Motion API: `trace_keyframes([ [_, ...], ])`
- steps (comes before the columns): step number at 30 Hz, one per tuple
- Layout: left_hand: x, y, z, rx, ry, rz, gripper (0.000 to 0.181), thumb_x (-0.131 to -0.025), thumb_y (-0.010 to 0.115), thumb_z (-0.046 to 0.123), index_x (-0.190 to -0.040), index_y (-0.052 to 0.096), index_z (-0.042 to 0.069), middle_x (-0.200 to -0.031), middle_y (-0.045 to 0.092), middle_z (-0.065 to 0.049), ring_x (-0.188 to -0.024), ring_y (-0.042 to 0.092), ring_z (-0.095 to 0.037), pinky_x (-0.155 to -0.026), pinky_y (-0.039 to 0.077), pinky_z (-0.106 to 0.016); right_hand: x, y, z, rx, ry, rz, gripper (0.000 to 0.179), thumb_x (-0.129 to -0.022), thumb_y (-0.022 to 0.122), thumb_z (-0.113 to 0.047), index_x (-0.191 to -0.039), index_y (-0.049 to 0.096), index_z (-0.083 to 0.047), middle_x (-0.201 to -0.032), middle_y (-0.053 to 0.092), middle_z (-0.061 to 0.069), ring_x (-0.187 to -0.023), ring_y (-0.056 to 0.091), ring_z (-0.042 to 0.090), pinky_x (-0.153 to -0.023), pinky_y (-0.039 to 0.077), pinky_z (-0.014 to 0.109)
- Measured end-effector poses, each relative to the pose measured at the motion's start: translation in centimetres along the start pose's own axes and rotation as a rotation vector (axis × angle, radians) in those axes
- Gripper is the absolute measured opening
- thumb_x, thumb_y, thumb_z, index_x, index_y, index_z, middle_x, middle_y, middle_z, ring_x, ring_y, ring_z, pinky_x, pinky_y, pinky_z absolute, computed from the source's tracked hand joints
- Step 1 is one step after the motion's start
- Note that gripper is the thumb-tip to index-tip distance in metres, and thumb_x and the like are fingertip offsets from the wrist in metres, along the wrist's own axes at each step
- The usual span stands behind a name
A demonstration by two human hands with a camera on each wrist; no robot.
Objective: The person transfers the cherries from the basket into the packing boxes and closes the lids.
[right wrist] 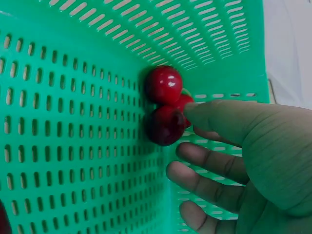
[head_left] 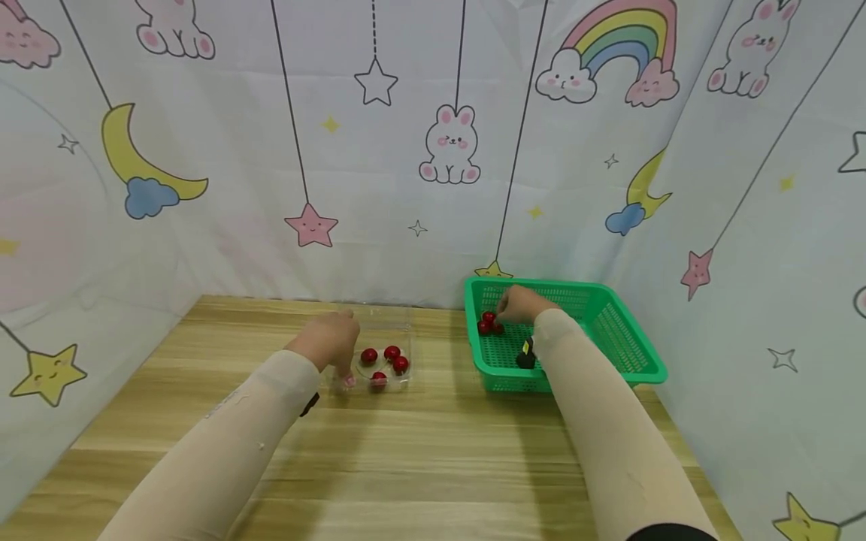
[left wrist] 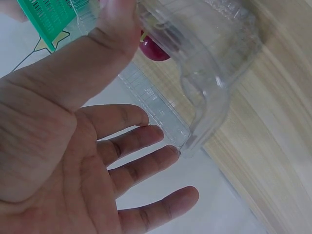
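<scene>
glossy round red cherries (head_left: 392, 352) look light and slippery; i'd pinch their sides gently. my left hand (head_left: 329, 340), fingers loose, touches the clear plastic box (left wrist: 209, 92) holding four; my right hand (head_left: 522, 304) pinches one of three in the green plastic basket (head_left: 514, 373).

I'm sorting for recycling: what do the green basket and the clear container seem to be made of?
Green basket: probably moulded plastic with a slight sheen; its even colour and regular slots suggest it.
Clear container: likely thin, glossy plastic; it is see-through, with bright highlights along shaped edges.
</scene>
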State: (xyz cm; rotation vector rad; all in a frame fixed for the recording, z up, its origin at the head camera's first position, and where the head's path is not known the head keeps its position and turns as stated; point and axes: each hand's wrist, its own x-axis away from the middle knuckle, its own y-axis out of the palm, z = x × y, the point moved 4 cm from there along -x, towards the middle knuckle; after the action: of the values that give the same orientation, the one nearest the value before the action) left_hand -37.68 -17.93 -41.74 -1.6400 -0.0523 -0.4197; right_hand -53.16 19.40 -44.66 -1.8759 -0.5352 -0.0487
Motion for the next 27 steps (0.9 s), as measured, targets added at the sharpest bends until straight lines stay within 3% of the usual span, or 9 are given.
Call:
trace_keyframes([
  [4, 0.1, -0.2, 0.1, 0.000, 0.000, 0.007, 0.065, -0.075, 0.109, 0.044, -0.117, 0.083, 0.002, -0.134, 0.065, -0.017, -0.110, 0.070, -0.031, -0.105, 0.066, -0.053, -0.2, 0.3, 0.5, -0.053, 0.048, -0.028, 0.025, -0.104, 0.086, -0.029, -0.120, 0.084, -0.010, -0.124, 0.082, 0.011, -0.098, 0.080, 0.026, -0.079, 0.068, 0.041],
  [7, 0.1, -0.2, 0.2, -0.001, 0.000, 0.008, 0.063, -0.075, 0.108, 0.044, -0.116, 0.083, 0.003, -0.138, 0.065, -0.019, -0.113, 0.071, -0.032, -0.107, 0.065, -0.054, 0.0, 0.4, 0.3, -0.057, 0.072, -0.047, 0.023, -0.102, 0.089, -0.029, -0.115, 0.086, -0.010, -0.125, 0.083, 0.011, -0.096, 0.080, 0.026, -0.083, 0.069, 0.045],
  [14, 0.1, -0.2, 0.2, -0.008, -0.003, -0.003, 0.063, -0.076, 0.108, 0.041, -0.118, 0.083, 0.002, -0.155, 0.061, -0.024, -0.125, 0.072, -0.039, -0.110, 0.064, -0.055, 0.7, 0.3, -0.3, -0.040, 0.064, -0.063, 0.021, -0.103, 0.088, -0.024, -0.117, 0.086, -0.009, -0.136, 0.081, 0.015, -0.094, 0.083, 0.023, -0.085, 0.070, 0.047],
  [17, 0.1, -0.3, 0.2, 0.001, -0.010, -0.013, 0.065, -0.075, 0.109, 0.043, -0.120, 0.083, 0.003, -0.157, 0.061, -0.024, -0.126, 0.072, -0.039, -0.111, 0.064, -0.056, 1.0, -0.1, -0.4, -0.040, 0.059, -0.058, 0.021, -0.104, 0.086, -0.023, -0.120, 0.086, -0.009, -0.134, 0.081, 0.014, -0.097, 0.083, 0.024, -0.085, 0.071, 0.047],
  [20, -0.6, 0.1, -0.2, 0.001, -0.013, -0.024, 0.069, -0.072, 0.110, 0.046, -0.120, 0.084, 0.004, -0.161, 0.058, -0.025, -0.130, 0.071, -0.042, -0.111, 0.063, -0.057, 1.3, -0.8, -0.7, -0.045, 0.058, -0.046, 0.021, -0.105, 0.083, -0.021, -0.123, 0.085, -0.008, -0.128, 0.082, 0.013, -0.100, 0.082, 0.027, -0.086, 0.070, 0.047],
  [21, -2.0, 1.1, -1.2, 0.007, 0.003, -0.012, 0.070, -0.070, 0.110, 0.049, -0.121, 0.084, 0.007, -0.163, 0.058, -0.024, -0.130, 0.071, -0.040, -0.109, 0.064, -0.056, 1.4, -1.1, -0.9, -0.048, 0.055, -0.042, 0.022, -0.106, 0.081, -0.020, -0.124, 0.084, -0.007, -0.125, 0.082, 0.013, -0.102, 0.082, 0.028, -0.088, 0.070, 0.047],
  [22, -2.4, 1.4, -1.5, 0.006, 0.002, -0.015, 0.072, -0.069, 0.110, 0.050, -0.121, 0.084, 0.007, -0.162, 0.058, -0.023, -0.130, 0.071, -0.041, -0.109, 0.064, -0.056, 1.6, -1.4, -1.1, -0.048, 0.053, -0.038, 0.024, -0.107, 0.079, -0.019, -0.126, 0.083, -0.006, -0.124, 0.082, 0.013, -0.105, 0.082, 0.030, -0.089, 0.070, 0.048],
  [26, -2.3, 1.4, -1.3, 0.012, 0.005, -0.010, 0.072, -0.070, 0.110, 0.049, -0.121, 0.083, 0.006, -0.158, 0.060, -0.023, -0.126, 0.072, -0.040, -0.108, 0.065, -0.056, 2.3, -2.5, -2.3, -0.031, 0.025, -0.008, 0.029, -0.108, 0.071, -0.017, -0.131, 0.080, -0.002, -0.126, 0.082, 0.017, -0.115, 0.080, 0.037, -0.097, 0.068, 0.050],
  [27, -2.0, 1.2, -1.1, 0.014, 0.004, -0.008, 0.070, -0.071, 0.110, 0.047, -0.121, 0.083, 0.005, -0.157, 0.060, -0.023, -0.126, 0.072, -0.039, -0.108, 0.065, -0.055, 2.5, -2.8, -2.7, -0.018, 0.010, 0.010, 0.028, -0.108, 0.070, -0.016, -0.128, 0.081, -0.002, -0.124, 0.083, 0.018, -0.109, 0.081, 0.035, -0.097, 0.068, 0.051],
])
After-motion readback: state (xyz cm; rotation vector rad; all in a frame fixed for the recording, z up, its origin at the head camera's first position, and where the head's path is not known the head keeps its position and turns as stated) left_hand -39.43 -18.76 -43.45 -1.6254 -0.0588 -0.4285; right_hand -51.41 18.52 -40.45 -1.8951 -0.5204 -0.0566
